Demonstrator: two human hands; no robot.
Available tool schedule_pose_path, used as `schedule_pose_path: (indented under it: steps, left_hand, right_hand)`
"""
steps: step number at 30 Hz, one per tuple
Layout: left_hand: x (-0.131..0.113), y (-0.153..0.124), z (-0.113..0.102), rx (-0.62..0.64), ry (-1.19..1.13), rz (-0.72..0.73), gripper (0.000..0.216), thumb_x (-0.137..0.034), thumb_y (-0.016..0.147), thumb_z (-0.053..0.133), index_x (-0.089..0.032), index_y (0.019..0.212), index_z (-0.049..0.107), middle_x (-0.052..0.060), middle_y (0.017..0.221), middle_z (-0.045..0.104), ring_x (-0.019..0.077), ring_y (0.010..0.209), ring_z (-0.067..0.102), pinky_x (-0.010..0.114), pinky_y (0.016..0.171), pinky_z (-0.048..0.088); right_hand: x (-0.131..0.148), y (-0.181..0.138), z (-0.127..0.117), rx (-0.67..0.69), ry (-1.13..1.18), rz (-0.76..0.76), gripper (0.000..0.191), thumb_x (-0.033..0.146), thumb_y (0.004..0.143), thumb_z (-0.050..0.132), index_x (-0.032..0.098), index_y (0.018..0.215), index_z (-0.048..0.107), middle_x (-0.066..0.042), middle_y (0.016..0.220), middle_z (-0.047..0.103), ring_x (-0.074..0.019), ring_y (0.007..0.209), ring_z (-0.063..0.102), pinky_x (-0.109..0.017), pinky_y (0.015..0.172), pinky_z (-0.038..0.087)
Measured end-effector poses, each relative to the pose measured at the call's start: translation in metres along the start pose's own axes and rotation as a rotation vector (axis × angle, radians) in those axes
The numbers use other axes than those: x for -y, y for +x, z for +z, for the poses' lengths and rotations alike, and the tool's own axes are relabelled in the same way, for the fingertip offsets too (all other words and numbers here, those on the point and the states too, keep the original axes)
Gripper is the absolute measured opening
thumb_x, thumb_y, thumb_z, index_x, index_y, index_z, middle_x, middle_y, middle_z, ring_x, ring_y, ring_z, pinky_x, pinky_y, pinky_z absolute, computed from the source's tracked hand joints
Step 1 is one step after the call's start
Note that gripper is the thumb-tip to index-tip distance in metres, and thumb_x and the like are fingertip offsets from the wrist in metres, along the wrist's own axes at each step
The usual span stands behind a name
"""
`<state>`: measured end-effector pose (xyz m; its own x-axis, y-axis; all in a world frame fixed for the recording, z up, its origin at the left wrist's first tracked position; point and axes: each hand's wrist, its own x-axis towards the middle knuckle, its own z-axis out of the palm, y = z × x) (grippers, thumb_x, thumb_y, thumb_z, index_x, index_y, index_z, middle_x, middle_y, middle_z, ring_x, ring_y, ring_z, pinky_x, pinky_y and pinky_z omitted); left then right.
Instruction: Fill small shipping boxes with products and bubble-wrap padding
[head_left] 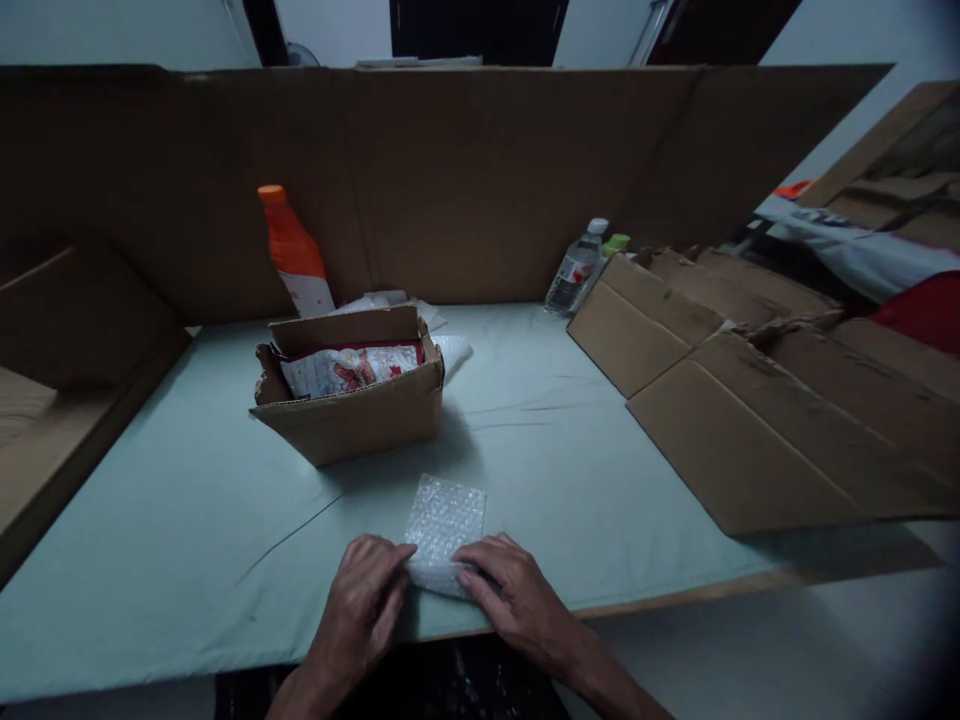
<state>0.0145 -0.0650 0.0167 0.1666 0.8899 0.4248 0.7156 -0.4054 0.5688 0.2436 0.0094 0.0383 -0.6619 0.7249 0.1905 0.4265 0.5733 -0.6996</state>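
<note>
A small sheet of bubble wrap [445, 522] lies on the pale green table cover [187, 520] near the front edge. My left hand [365, 598] and my right hand [508, 590] both pinch its near end, fingers pressed on the rolled or folded edge. Behind it stands a small open cardboard box [352, 410] with a red and white packet [349, 367] inside.
An orange-capped bottle [294, 252] stands behind the box, with white wrapping [450, 350] beside it. A clear water bottle [576, 268] and a green-capped one [615, 243] stand at the back right. Flattened cardboard [757, 400] covers the right side; a cardboard wall [480, 180] runs along the back.
</note>
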Motion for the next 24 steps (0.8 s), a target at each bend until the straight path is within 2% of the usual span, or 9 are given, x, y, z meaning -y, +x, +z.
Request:
schedule_pose_path:
  steps: [3, 5, 8, 10, 13, 16, 19, 22, 24]
  left_hand:
    - [0.004, 0.01, 0.006, -0.027, 0.071, -0.103, 0.029, -0.013, 0.093, 0.053, -0.02, 0.121, 0.057, 0.004, 0.085, 0.068, 0.0201, 0.077, 0.061, 0.036, 0.073, 0.052]
    - [0.006, 0.018, 0.01, -0.042, 0.114, -0.148, 0.025, -0.017, 0.093, 0.054, -0.02, 0.117, 0.06, 0.006, 0.089, 0.069, 0.0223, 0.08, 0.063, 0.039, 0.074, 0.053]
    - [0.005, 0.02, 0.013, -0.067, 0.077, -0.163, 0.027, -0.023, 0.091, 0.058, -0.021, 0.118, 0.062, 0.01, 0.108, 0.068, 0.0261, 0.099, 0.063, 0.043, 0.086, 0.053]
    - [0.003, 0.012, 0.013, -0.098, -0.008, -0.212, 0.034, -0.028, 0.09, 0.061, -0.023, 0.124, 0.061, 0.011, 0.121, 0.064, 0.0275, 0.112, 0.06, 0.045, 0.095, 0.051]
    - [-0.002, -0.009, 0.012, -0.168, -0.224, -0.48, 0.04, -0.036, 0.09, 0.061, -0.022, 0.127, 0.058, 0.013, 0.122, 0.062, 0.0261, 0.11, 0.061, 0.044, 0.095, 0.051]
    - [-0.009, -0.019, 0.012, -0.202, -0.63, -0.792, 0.057, -0.045, 0.089, 0.061, -0.021, 0.138, 0.046, 0.014, 0.123, 0.062, 0.0244, 0.105, 0.064, 0.041, 0.091, 0.053]
    - [-0.017, -0.01, 0.01, -0.13, -1.035, -0.862, 0.085, -0.047, 0.082, 0.07, -0.019, 0.15, 0.029, 0.015, 0.127, 0.062, 0.0245, 0.108, 0.064, 0.038, 0.094, 0.051]
    - [-0.024, 0.005, 0.008, -0.122, -1.066, -0.858, 0.088, -0.044, 0.076, 0.074, -0.015, 0.149, 0.034, 0.01, 0.109, 0.069, 0.0204, 0.092, 0.066, 0.031, 0.085, 0.051]
    - [-0.026, 0.01, 0.008, -0.17, -0.953, -0.834, 0.078, -0.042, 0.074, 0.074, -0.015, 0.141, 0.047, 0.009, 0.109, 0.069, 0.0198, 0.091, 0.065, 0.029, 0.083, 0.051]
  right_hand:
    - [0.003, -0.004, -0.002, -0.1, -0.104, -0.08, 0.032, 0.018, 0.093, 0.057, 0.02, 0.125, 0.059, -0.012, 0.123, 0.067, -0.0269, 0.112, 0.061, -0.044, 0.094, 0.048]
    - [0.004, -0.004, 0.0, -0.091, -0.183, -0.142, 0.036, 0.02, 0.089, 0.062, 0.02, 0.125, 0.058, -0.014, 0.129, 0.063, -0.0302, 0.117, 0.058, -0.048, 0.096, 0.046]
    - [0.003, -0.001, 0.006, -0.051, -0.215, -0.157, 0.023, 0.018, 0.09, 0.062, 0.021, 0.113, 0.064, -0.01, 0.115, 0.07, -0.0282, 0.105, 0.062, -0.047, 0.091, 0.047]
    - [-0.001, 0.0, 0.01, -0.081, -0.157, -0.129, 0.014, 0.016, 0.094, 0.058, 0.021, 0.104, 0.065, -0.007, 0.101, 0.073, -0.0244, 0.094, 0.064, -0.043, 0.087, 0.047]
    - [-0.004, -0.001, 0.012, -0.162, 0.005, -0.013, 0.012, 0.019, 0.095, 0.056, 0.02, 0.099, 0.067, -0.006, 0.094, 0.074, -0.0219, 0.088, 0.065, -0.038, 0.083, 0.048]
    - [0.0, -0.001, 0.01, -0.147, 0.189, 0.186, 0.015, 0.027, 0.095, 0.056, 0.02, 0.098, 0.069, -0.006, 0.093, 0.074, -0.0215, 0.087, 0.066, -0.034, 0.08, 0.05]
    - [0.009, 0.001, 0.008, -0.011, 0.328, 0.272, 0.017, 0.031, 0.093, 0.057, 0.021, 0.094, 0.071, -0.005, 0.089, 0.073, -0.0209, 0.085, 0.067, -0.032, 0.08, 0.052]
    - [0.013, 0.002, 0.005, -0.004, 0.29, 0.209, 0.017, 0.031, 0.09, 0.058, 0.021, 0.095, 0.072, -0.009, 0.112, 0.071, -0.0254, 0.108, 0.064, -0.039, 0.097, 0.05]
    - [0.011, 0.002, 0.002, -0.046, 0.228, 0.19, 0.033, 0.034, 0.086, 0.064, 0.021, 0.116, 0.069, -0.013, 0.137, 0.059, -0.0296, 0.128, 0.053, -0.045, 0.109, 0.042]
